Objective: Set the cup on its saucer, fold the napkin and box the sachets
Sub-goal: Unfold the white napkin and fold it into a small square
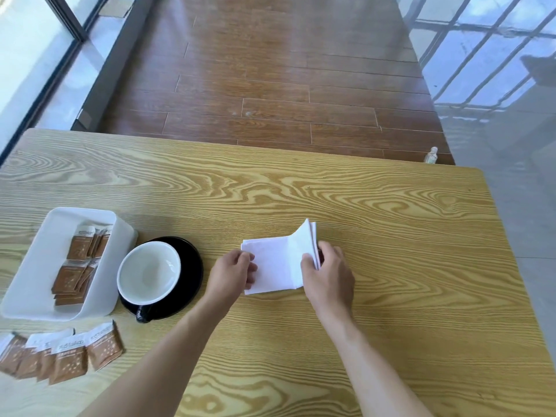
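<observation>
The white napkin (275, 264) lies mid-surface (391, 236). The left hand (233, 270) pins its left edge, grip closed on it; the right hand (328, 273) pinches the lifted right flap. The cup (149, 272) sits on the saucer (189, 266). Sachets (78, 263) fill the box (36, 266); 5 more (69, 353) lie in front.

Cup (149, 272) on saucer (188, 266), box (36, 266) to its left, napkin (275, 266) right, loose sachets (60, 355) nearest

White napkin (275, 263), right edge lifted
</observation>
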